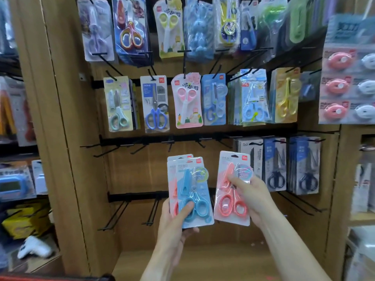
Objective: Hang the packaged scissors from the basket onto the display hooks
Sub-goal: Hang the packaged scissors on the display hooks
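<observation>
My left hand (178, 216) grips a small stack of packaged scissors, with a blue pair (192, 189) in front and a pink pack (172, 191) behind it. A single pink packaged pair (231, 191) is held upright in my right hand (251, 197), thumb on its front. Both packs are in front of the wooden display, just below a row of bare black hooks (168, 144). A lower rail (142, 196) carries more bare hooks (151, 211). The basket is not in view.
Upper hooks carry many packaged scissors (186, 100). Black-handled scissors packs (276, 165) hang right of my right hand. Correction-tape packs (345, 86) hang at far right. Wooden side panels (60, 138) frame the display; shelves with goods stand to the left.
</observation>
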The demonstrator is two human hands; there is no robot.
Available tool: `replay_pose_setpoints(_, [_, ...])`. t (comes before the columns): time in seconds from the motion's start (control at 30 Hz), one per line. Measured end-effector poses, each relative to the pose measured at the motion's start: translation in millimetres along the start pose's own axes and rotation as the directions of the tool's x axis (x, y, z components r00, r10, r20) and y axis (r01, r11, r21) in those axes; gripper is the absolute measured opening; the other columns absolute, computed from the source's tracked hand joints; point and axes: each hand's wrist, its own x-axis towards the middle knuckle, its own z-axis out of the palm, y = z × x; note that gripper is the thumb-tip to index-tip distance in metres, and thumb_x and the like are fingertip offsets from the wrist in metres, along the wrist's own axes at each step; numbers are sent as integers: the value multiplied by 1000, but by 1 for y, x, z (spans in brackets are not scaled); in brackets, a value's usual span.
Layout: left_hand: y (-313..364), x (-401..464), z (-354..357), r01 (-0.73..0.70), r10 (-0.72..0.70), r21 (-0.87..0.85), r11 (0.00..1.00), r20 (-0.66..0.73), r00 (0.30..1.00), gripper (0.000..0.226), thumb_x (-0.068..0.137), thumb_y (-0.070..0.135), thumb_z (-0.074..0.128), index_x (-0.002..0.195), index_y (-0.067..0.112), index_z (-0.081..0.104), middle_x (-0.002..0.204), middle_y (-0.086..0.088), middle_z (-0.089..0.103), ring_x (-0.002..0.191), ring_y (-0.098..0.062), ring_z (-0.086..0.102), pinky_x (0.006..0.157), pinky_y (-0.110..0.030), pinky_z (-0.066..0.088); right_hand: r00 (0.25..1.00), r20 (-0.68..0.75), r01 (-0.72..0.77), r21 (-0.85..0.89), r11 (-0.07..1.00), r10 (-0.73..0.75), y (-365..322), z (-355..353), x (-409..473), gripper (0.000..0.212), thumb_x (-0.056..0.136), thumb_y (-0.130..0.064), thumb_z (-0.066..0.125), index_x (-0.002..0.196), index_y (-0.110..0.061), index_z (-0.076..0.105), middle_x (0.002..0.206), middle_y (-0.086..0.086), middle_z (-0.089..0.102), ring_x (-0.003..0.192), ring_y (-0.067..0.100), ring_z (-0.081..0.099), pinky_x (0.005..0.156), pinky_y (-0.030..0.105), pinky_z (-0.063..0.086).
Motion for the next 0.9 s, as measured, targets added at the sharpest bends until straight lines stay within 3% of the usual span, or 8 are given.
replay_pose_setpoints(0.17, [-3, 4, -2, -3, 3, 3, 1000, -22, 1000, 55, 77, 29, 84, 127, 31, 60, 106, 1, 80, 96, -24, 79, 62, -35, 61, 999, 27, -35, 42, 999, 33, -4, -6, 6, 14, 105, -17, 58, 115, -19, 67, 95, 6, 81, 82, 26, 80, 71, 38, 61])
replay_pose_setpoints(0.4, [-8, 5, -2, 7, -7, -2, 1000, -30, 1000, 61, 73, 29, 84, 129, 34, 59, 108, 1, 80, 97, -27, 79, 61, -35, 61, 987, -136, 81, -47, 996, -87, 6, -7, 19, 9, 96, -20, 73, 102, -14, 77, 91, 3, 81, 86, 26, 79, 90, 56, 61])
replay_pose_setpoints(0.63, [-9, 10, -1, 4, -3, 6, 1000, -54, 999, 60, 70, 31, 83, 124, 36, 59, 101, 3, 80, 100, -27, 77, 63, -35, 62, 983, -160, 88, -15, 996, -89, 11, 1, 35, 7, 98, -20, 72, 102, -15, 74, 87, 0, 81, 79, 19, 79, 73, 39, 63])
replay_pose_setpoints(0.9, [-12, 11, 0, -16, 17, 13, 1000, -61, 998, 60, 71, 28, 84, 126, 36, 60, 104, 0, 80, 92, -25, 80, 62, -37, 60, 968, -226, 73, -147, 986, -105, 14, -3, 65, 8, 97, -24, 70, 95, -17, 72, 87, 4, 79, 86, 26, 77, 81, 48, 62])
